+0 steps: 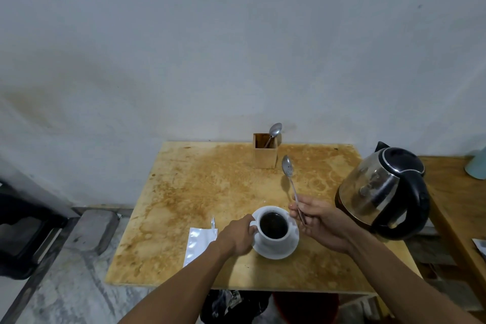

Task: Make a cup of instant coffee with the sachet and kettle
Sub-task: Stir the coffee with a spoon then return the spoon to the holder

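A white cup [285, 238] full of dark coffee stands on a white saucer [276, 252] near the front of the stained wooden table [200, 192]. My left hand [238, 235] grips the cup's handle on its left side. My right hand [319, 221] is just right of the cup and holds a metal spoon [289, 173] by its handle, bowl raised and pointing away toward the wall. A silver sachet [198, 244] lies flat left of the saucer, with a small torn strip [213, 223] beside it. The steel and black kettle [384, 192] stands at the table's right edge.
A wooden holder [265, 151] with another spoon [274, 131] stands at the back of the table against the wall. A second wooden table [457, 208] stands to the right with a pale blue object [477, 166]. A dark stool [23, 231] is at the left.
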